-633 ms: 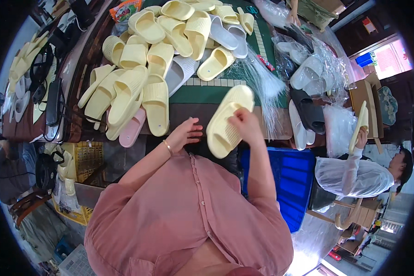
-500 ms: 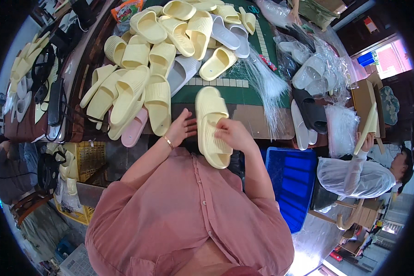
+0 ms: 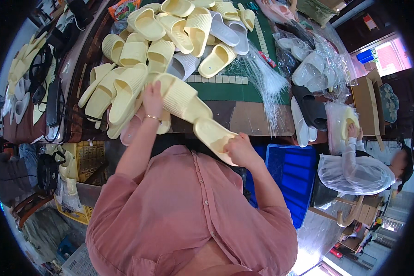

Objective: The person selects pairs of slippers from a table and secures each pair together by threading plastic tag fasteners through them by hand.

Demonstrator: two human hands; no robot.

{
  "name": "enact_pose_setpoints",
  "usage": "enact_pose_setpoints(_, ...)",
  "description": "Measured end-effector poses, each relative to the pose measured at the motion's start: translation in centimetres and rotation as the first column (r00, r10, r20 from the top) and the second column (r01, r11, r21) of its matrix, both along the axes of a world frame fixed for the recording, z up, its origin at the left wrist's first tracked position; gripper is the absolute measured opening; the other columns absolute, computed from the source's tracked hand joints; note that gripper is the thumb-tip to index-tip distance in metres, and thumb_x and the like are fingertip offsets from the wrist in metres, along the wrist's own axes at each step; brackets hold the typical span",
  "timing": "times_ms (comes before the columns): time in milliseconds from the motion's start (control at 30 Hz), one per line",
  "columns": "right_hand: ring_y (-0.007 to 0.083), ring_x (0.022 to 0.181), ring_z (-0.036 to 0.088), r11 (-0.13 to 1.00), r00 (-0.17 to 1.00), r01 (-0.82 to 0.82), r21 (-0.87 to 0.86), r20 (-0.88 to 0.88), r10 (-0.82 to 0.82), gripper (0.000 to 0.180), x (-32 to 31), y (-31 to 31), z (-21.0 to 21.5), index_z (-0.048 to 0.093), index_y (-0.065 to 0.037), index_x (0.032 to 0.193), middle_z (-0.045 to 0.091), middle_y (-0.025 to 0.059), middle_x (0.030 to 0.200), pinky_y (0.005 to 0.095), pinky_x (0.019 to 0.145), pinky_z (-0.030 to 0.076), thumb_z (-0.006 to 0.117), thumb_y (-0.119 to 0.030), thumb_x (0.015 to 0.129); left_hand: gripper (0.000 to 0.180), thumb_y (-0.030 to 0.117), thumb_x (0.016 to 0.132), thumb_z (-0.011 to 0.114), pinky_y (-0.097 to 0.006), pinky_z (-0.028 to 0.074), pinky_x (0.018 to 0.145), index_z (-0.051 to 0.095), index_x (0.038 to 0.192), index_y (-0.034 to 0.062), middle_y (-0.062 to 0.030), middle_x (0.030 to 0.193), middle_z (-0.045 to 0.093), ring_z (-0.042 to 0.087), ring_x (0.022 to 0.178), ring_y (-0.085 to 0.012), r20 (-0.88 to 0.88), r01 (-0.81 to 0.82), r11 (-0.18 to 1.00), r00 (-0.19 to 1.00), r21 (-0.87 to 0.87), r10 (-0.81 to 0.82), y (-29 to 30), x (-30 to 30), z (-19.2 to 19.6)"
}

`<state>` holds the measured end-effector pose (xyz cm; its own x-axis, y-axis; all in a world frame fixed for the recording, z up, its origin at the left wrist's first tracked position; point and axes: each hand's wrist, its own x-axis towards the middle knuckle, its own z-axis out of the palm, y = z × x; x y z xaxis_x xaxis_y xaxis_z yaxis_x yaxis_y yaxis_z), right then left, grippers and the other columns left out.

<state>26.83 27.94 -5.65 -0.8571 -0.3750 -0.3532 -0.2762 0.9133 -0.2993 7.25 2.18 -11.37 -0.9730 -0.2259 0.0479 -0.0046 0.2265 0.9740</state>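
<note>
Two pale yellow slide slippers hang end to end in front of my chest, at the table's near edge. My left hand, with a bracelet at the wrist, is closed at the far end of the first slide slipper, whose ribbed strap faces up. My right hand is closed on the near end of the second slide slipper; its fingers partly cover it. Where the slippers meet, they overlap or touch. Behind my left wrist lie another yellow slipper and a pink slipper, both partly hidden.
A heap of yellow and grey slippers covers the table's far left. Clear strands and bagged slippers lie to the right. A blue crate stands below the edge. At right, a co-worker handles a yellow slipper.
My left hand, open beside the slipper before, has moved left and closed on another yellow slipper. The slipper in my right hand has turned diagonal and moved slightly right. The co-worker's slipper is lower.
</note>
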Motion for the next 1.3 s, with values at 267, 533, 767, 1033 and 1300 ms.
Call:
enact_pose_setpoints(267,0.0287,0.122,0.034,0.974,0.885,0.016,0.225,-0.457,0.091,0.011,-3.3,1.2,0.4,0.066,-0.009,0.067,0.052,0.0095,0.118,0.0542,0.102,0.019,0.056,-0.013,0.069,0.039,0.031,0.086,0.054,-0.028,0.043,0.079,0.055,0.107,-0.002,-0.0093,0.1,0.06,0.055,0.089,-0.0132,0.233,0.493,0.854,0.822,0.166,-0.52,0.9,-3.2,0.9)
enact_pose_setpoints(533,0.031,0.118,0.037,0.928,0.753,0.339,-0.157,-0.546,-0.367,0.02,-4.0,0.4,-5.8,0.064,-0.011,0.09,0.045,0.0128,0.124,0.0472,0.097,0.028,0.059,-0.021,0.073,0.062,0.035,0.074,0.063,-0.041,0.033,0.096,0.042,0.123,0.0021,-0.0208,0.122,0.044,0.04,0.114,-0.0361,-0.08,0.316,0.664,0.866,-0.677,-0.494,4.6,4.3,-3.9)
enact_pose_setpoints(767,0.0339,0.113,0.04,0.772,0.699,0.636,-0.002,-0.422,-0.577,0.046,-1.5,-1.1,-5.1,0.057,-0.011,0.107,0.047,0.0126,0.12,0.0487,0.091,0.033,0.067,-0.028,0.065,0.058,0.021,0.072,0.064,-0.042,0.033,0.096,0.041,0.123,0.006,-0.0194,0.127,0.038,0.036,0.117,-0.0365,-0.017,0.393,0.598,0.827,-0.698,-0.563,4.3,9.4,-4.7)
enact_pose_setpoints(1033,0.033,0.118,0.036,0.957,0.871,0.29,-0.027,-0.407,-0.276,0.044,-2.7,0.0,-4.6,0.055,-0.01,0.109,0.044,0.0129,0.123,0.0474,0.094,0.032,0.057,-0.006,0.065,0.046,0.005,0.075,0.055,-0.04,0.038,0.091,0.042,0.12,0.0049,-0.0204,0.123,0.041,0.045,0.107,-0.0362,-0.041,0.39,0.677,0.849,-0.625,-0.527,3.5,8.2,-6.5)
enact_pose_setpoints(1300,0.0392,0.114,0.039,0.857,0.803,0.509,-0.086,-0.31,-0.508,0.069,-4.1,0.1,-7.8,0.034,-0.017,0.13,0.032,0.0194,0.131,0.0495,0.094,0.033,0.065,-0.012,0.068,0.05,0.008,0.074,0.057,-0.038,0.039,0.092,0.04,0.121,0.0033,-0.0183,0.117,0.045,0.046,0.107,-0.0345,0.042,0.405,0.748,0.89,-0.526,-0.453,3.0,8.4,-7.2)
